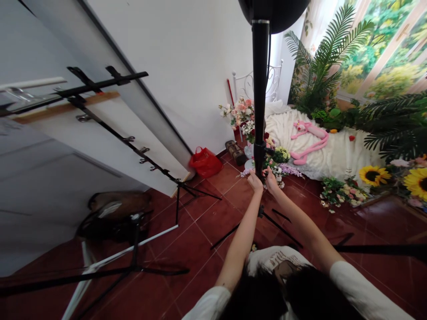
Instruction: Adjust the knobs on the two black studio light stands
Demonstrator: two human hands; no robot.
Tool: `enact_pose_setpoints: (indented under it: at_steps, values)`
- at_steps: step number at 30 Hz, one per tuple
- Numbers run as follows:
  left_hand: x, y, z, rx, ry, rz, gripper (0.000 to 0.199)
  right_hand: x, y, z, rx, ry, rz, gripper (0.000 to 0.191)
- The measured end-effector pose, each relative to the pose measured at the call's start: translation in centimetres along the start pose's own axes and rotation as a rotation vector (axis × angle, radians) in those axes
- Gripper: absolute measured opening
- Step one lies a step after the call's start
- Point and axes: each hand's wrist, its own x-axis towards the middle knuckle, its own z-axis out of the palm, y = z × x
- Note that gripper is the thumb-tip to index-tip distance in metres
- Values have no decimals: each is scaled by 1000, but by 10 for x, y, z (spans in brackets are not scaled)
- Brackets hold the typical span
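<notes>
A tall black light stand (259,98) rises upright in front of me, with a round black lamp head (276,13) at its top, cut off by the upper edge. My left hand (255,181) is closed round the lower part of the pole. On the pole's right side my right hand (271,180) has its fingers bent on a small dark knob at about the same height. The stand's thin black legs (280,229) spread on the floor below my forearms.
A clamp-hung backdrop (143,151) and more stands are on the left. A red bag (205,162) sits by the wall. Behind the pole lie flowers, a white fur blanket (347,151) and a pink plush toy (313,133). A black bar (376,250) crosses at right.
</notes>
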Motion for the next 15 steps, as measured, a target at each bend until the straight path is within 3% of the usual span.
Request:
enact_pose_setpoints:
  at_steps: [8,15]
  values:
    - [2,2,-5,-106,-164,-46,70,0,5,5,163,44,-43,49]
    - [2,-2,-7,-130,-196,-46,67,-1,2,6,133,66,-26,54]
